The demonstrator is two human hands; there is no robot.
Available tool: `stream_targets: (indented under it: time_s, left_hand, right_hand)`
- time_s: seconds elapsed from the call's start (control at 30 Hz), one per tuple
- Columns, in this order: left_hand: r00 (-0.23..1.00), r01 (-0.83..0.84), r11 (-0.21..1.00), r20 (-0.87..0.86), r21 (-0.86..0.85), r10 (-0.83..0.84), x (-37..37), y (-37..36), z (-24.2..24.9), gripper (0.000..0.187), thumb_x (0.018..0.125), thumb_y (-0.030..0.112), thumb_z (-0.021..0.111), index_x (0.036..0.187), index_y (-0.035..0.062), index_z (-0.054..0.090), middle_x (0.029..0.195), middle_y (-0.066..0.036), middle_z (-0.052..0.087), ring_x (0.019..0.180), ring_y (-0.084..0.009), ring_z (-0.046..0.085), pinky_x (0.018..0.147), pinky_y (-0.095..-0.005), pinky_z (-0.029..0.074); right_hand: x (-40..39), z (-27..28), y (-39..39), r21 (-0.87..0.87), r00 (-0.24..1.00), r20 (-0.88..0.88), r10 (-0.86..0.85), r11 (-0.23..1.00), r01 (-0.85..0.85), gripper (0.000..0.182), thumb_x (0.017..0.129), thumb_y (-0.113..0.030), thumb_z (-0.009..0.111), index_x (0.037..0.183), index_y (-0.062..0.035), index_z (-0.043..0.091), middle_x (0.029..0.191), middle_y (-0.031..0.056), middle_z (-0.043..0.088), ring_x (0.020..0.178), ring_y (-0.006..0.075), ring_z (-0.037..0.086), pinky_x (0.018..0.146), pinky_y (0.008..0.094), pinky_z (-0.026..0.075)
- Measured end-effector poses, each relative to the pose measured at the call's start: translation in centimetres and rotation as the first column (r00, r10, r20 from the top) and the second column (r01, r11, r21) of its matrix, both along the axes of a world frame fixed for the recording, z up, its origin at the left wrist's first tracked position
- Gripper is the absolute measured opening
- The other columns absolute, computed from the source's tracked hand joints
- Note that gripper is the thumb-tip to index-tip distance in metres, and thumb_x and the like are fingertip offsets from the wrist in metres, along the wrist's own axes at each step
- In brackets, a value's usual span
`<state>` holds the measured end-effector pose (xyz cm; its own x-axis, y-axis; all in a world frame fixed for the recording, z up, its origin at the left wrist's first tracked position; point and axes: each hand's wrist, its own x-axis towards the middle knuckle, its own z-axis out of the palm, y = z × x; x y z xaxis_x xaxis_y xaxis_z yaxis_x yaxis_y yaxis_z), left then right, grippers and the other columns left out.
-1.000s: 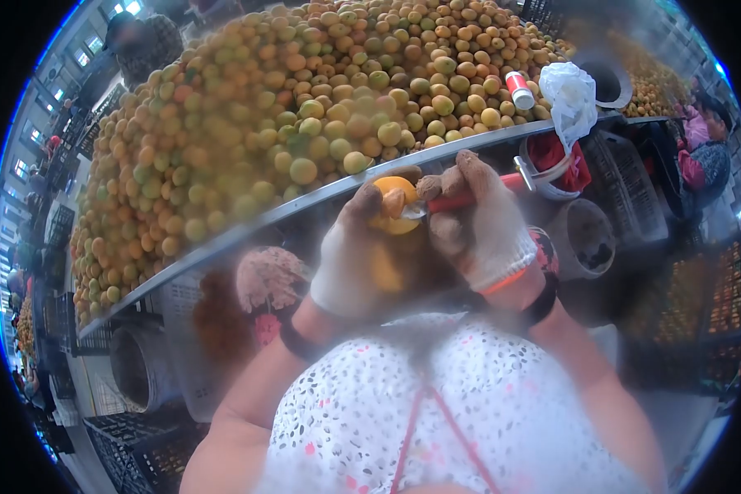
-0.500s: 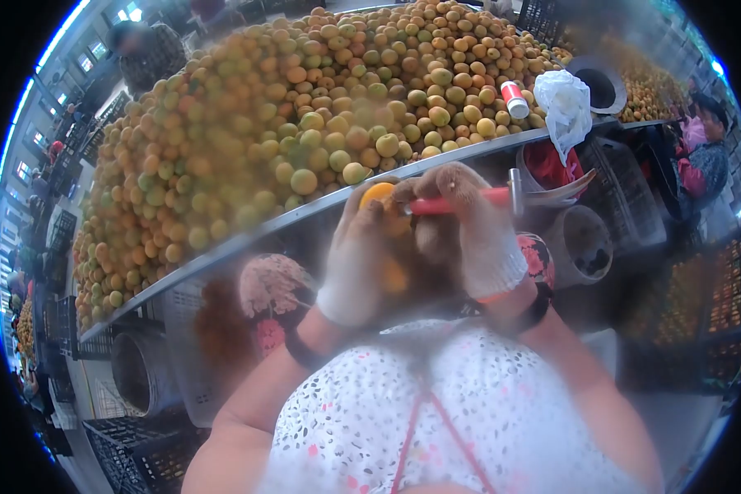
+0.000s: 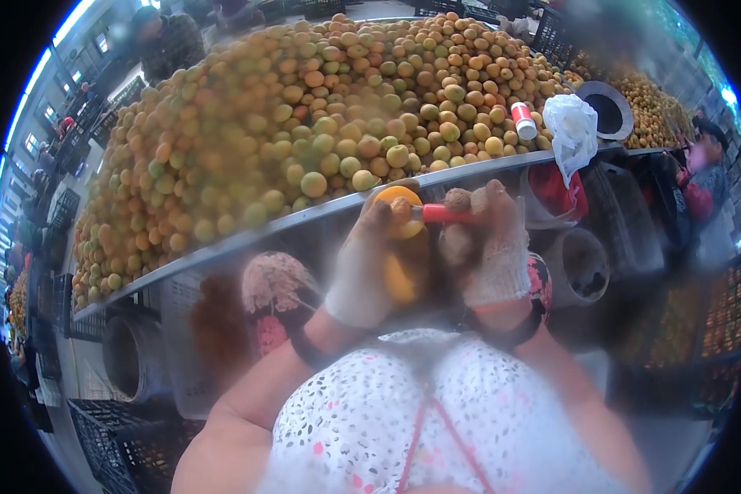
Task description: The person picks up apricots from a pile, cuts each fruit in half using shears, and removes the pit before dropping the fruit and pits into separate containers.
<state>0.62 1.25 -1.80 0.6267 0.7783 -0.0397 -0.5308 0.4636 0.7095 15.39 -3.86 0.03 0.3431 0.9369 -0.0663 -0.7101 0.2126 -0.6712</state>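
Observation:
My left hand point(image 3: 362, 272), in a white glove with brown-stained fingers, holds a cut yellow peach point(image 3: 409, 198) just in front of the table edge. Orange flesh faces me, with a brown, rough stone point(image 3: 401, 211) in its middle. My right hand point(image 3: 502, 255), gloved alike, is closed around a red-handled tool point(image 3: 445, 213). The tool's narrow metal tip points left and meets the fruit beside the stone. Below the hands, blurred orange pieces point(image 3: 401, 278) show near my lap.
A metal-edged table point(image 3: 247, 237) bears a large heap of peaches point(image 3: 337, 132). On it are a red-and-white tube point(image 3: 524, 121) and a white plastic bag point(image 3: 570, 132). Buckets point(image 3: 583, 265) and black crates point(image 3: 111, 449) stand around me. Other people point(image 3: 171, 45) are farther off.
My right hand has turned the tool and drawn it slightly right; its metal far end no longer shows. More of the cut peach and its stone is now visible.

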Motion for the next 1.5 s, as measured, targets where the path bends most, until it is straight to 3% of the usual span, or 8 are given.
stream_targets:
  time_s: [0.27, 0.47, 0.77, 0.9, 1.2, 1.3, 1.4, 1.5]
  left_hand:
    - [0.991, 0.09, 0.986, 0.108, -0.144, -0.075, 0.3, 0.5, 0.1, 0.036, 0.098, 0.053, 0.045, 0.101, 0.0182, 0.052, 0.072, 0.0, 0.044, 0.048, -0.0135, 0.042, 0.043, -0.0287, 0.031]
    - [0.998, -0.042, 0.969, -0.064, -0.242, 0.027, 1.1, 1.3, -0.5, 0.033, 0.099, 0.048, 0.046, 0.1, 0.0163, 0.053, 0.074, -0.001, 0.048, 0.05, -0.0136, 0.047, 0.044, -0.0288, 0.036]
    - [0.951, -0.162, 0.957, -0.221, 0.241, 0.216, 0.3, -0.2, 1.7, 0.036, 0.099, 0.025, 0.054, 0.131, 0.0086, 0.048, 0.085, -0.002, 0.056, 0.061, -0.0096, 0.052, 0.051, -0.0235, 0.045]
    - [0.94, -0.055, 0.919, -0.29, 0.391, 0.18, -0.3, -0.3, 1.5, 0.047, 0.093, 0.009, 0.058, 0.137, 0.0075, 0.042, 0.095, -0.003, 0.056, 0.066, -0.0094, 0.054, 0.06, -0.0236, 0.048]
    - [0.699, 0.412, 0.18, -0.436, 0.893, 0.566, -0.5, -0.5, 2.5, 0.042, 0.078, 0.005, 0.062, 0.119, 0.0011, 0.056, 0.099, -0.006, 0.065, 0.085, -0.0119, 0.061, 0.081, -0.0274, 0.05]
    - [0.575, 0.459, 0.437, -0.634, 0.773, 0.517, -0.2, -0.6, 1.6, 0.042, 0.081, 0.008, 0.063, 0.121, -0.0025, 0.056, 0.095, -0.007, 0.068, 0.087, -0.0112, 0.061, 0.081, -0.0288, 0.051]
    - [0.7, 0.406, 0.269, -0.486, 0.873, 0.524, -0.4, -0.4, 1.1, 0.044, 0.085, 0.01, 0.063, 0.128, -0.0005, 0.054, 0.103, -0.008, 0.068, 0.089, -0.0133, 0.063, 0.08, -0.0284, 0.052]
    - [0.851, 0.29, 0.733, -0.516, 0.616, 0.096, -0.8, 0.2, 0.9, 0.04, 0.093, 0.023, 0.058, 0.128, 0.0038, 0.055, 0.097, -0.003, 0.061, 0.083, -0.0096, 0.057, 0.074, -0.0247, 0.047]
  right_hand:
    - [0.5, -1.1, 0.7, -0.045, 0.978, -0.194, 0.077, 0.995, -0.087, 0.031, 0.098, -0.039, 0.056, 0.077, -0.0163, 0.05, 0.092, 0.0046, 0.063, 0.054, 0.0134, 0.048, 0.047, 0.0254, 0.04]
    - [0.2, 0.2, 0.1, 0.168, 0.772, 0.62, -0.14, 0.985, 0.044, 0.027, 0.096, -0.027, 0.054, 0.076, -0.01, 0.048, 0.089, 0.0076, 0.064, 0.057, 0.0163, 0.05, 0.051, 0.0259, 0.041]
    - [1.0, 2.8, 0.0, 0.212, 0.466, 0.87, -0.165, 0.976, -0.051, 0.027, 0.099, -0.025, 0.046, 0.078, -0.009, 0.048, 0.084, 0.0075, 0.064, 0.057, 0.0134, 0.051, 0.049, 0.0256, 0.039]
    - [2.0, 3.8, 0.8, 0.005, 0.948, 0.288, 0.134, 0.99, -0.141, 0.028, 0.102, -0.02, 0.043, 0.078, -0.0071, 0.052, 0.078, 0.0096, 0.066, 0.05, 0.0075, 0.05, 0.043, 0.021, 0.035]
    - [0.1, 2.9, 0.7, -0.041, 0.612, 0.79, 0.03, 0.999, 0.003, 0.022, 0.097, -0.017, 0.057, 0.085, 0.0003, 0.064, 0.072, 0.0054, 0.066, 0.053, 0.0112, 0.058, 0.049, 0.0247, 0.045]
    - [-1.1, 2.6, 0.5, 0.001, 0.307, 0.952, -0.011, 0.999, 0.035, 0.027, 0.094, -0.022, 0.062, 0.082, 0.0018, 0.067, 0.063, 0.0055, 0.065, 0.06, 0.0136, 0.064, 0.054, 0.0292, 0.047]
    - [-0.8, 3.0, 0.4, -0.041, 0.381, 0.924, 0.024, 0.999, 0.036, 0.028, 0.094, -0.023, 0.062, 0.082, 0.0012, 0.066, 0.062, 0.0057, 0.064, 0.058, 0.0126, 0.063, 0.053, 0.0281, 0.047]
    - [0.2, 3.0, 0.4, -0.091, 0.592, 0.803, 0.07, 0.996, 0.005, 0.03, 0.095, -0.024, 0.061, 0.079, 0.0003, 0.065, 0.063, 0.0046, 0.064, 0.056, 0.011, 0.061, 0.052, 0.0253, 0.046]
